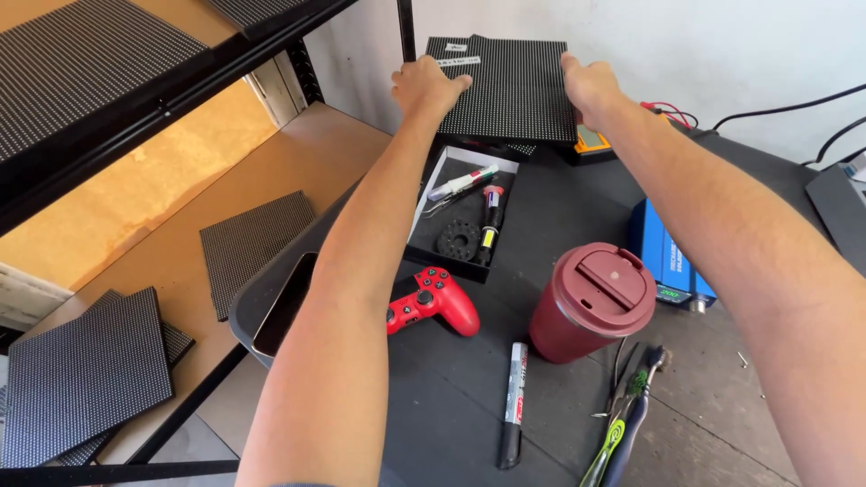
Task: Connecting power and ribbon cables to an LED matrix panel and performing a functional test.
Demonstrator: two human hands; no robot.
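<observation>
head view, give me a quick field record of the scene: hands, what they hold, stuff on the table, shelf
left hand: grips left edge of the dotted black panel
right hand: grips the panel's right edge
panel pose: upright, against the white wall
table: dark surface
on table: red game controller, maroon lidded cup, black marker, open tray with markers and a black ring part, blue box
far side: orange meter, partly hidden behind the right hand
shelf at left: more dotted panels, some stacked
</observation>
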